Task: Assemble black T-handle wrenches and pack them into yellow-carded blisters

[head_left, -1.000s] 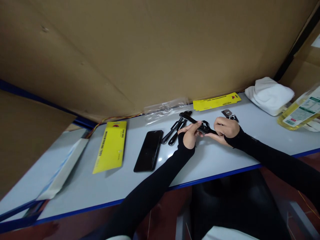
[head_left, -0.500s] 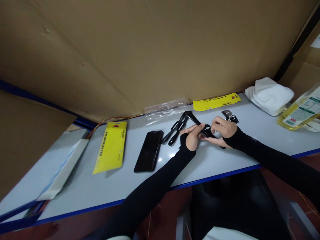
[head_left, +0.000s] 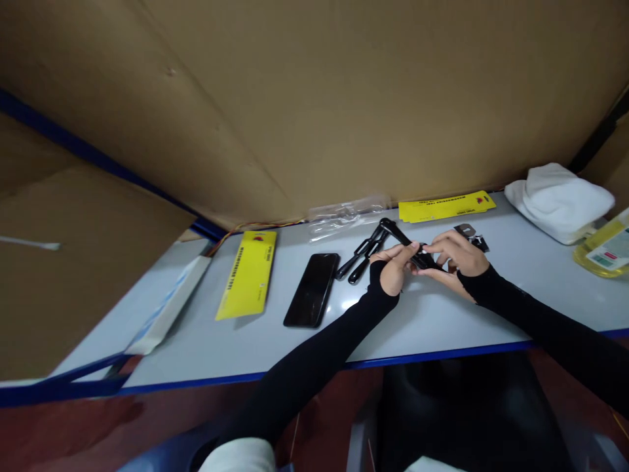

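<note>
Both hands hold one black tool [head_left: 423, 259] above the grey table. My left hand [head_left: 393, 267] is closed on its left part, thumb on top. My right hand [head_left: 457, 260] grips its right part, with thumb and fingertips near a small bright spot on it. Just left of my left hand lie more black handled tools [head_left: 361, 257], one end reaching up behind that hand. To the right of my right hand rest a small dark metal plate [head_left: 464, 230] and a black piece with shiny parts [head_left: 478, 243].
A black phone [head_left: 311, 290] and a yellow card [head_left: 247, 275] lie to the left. Behind are clear plastic wrap [head_left: 344, 217] and stacked yellow cards [head_left: 445, 207]. White cloth [head_left: 560, 202] and a yellow liquid bottle [head_left: 607, 246] stand right. A white box [head_left: 170, 301] sits far left.
The view has turned left, so everything appears farther right. My right fingers have moved closer to my left thumb on the black tool, which both hands still hold.
</note>
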`<state>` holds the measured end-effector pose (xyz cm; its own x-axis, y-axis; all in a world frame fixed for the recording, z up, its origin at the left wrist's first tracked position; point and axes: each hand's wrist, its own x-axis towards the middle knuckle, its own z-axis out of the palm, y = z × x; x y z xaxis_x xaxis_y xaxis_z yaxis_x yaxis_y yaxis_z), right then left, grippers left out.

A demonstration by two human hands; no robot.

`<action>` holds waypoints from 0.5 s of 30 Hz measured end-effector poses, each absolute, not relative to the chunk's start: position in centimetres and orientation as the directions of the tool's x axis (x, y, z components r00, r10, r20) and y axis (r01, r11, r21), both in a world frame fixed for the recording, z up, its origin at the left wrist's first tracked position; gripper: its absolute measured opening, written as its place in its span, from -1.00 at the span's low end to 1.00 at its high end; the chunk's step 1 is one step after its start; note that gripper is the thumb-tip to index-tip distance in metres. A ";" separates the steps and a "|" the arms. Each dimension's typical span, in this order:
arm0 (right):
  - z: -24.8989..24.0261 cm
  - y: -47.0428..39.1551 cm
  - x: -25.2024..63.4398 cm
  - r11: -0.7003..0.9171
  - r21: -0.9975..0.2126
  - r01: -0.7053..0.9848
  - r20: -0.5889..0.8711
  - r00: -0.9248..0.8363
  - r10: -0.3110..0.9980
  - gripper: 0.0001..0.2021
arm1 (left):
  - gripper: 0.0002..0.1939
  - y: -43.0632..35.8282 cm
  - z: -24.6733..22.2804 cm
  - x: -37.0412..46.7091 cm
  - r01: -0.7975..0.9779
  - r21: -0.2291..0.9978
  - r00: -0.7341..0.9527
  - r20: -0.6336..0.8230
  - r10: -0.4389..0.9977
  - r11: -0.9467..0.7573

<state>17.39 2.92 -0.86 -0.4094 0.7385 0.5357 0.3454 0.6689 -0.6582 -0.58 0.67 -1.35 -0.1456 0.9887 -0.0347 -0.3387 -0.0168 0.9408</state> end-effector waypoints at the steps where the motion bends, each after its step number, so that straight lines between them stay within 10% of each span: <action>1: -0.5 2.8 17.3 0.591 -0.747 0.305 0.475 -0.378 0.795 -0.63 | -0.58 0.9 -1.2 -0.7 -0.314 0.949 -0.130 0.000 0.992 -0.041; 5: 2.1 2.7 17.5 0.127 -0.989 0.070 0.096 -0.341 0.935 -0.36 | -0.41 3.0 0.6 -4.5 0.091 0.982 -0.073 0.172 0.982 -0.165; 8: 3.9 2.8 17.9 -0.205 -0.979 0.006 -0.187 -0.429 0.883 -0.39 | -0.54 5.9 2.7 -10.5 0.824 0.566 -0.177 0.302 0.937 -0.027; 15: 4.3 3.1 17.7 -0.412 -0.904 -0.117 -0.321 -0.451 0.833 -0.59 | -0.66 10.3 4.0 -18.6 0.964 0.173 -0.236 0.223 0.946 0.200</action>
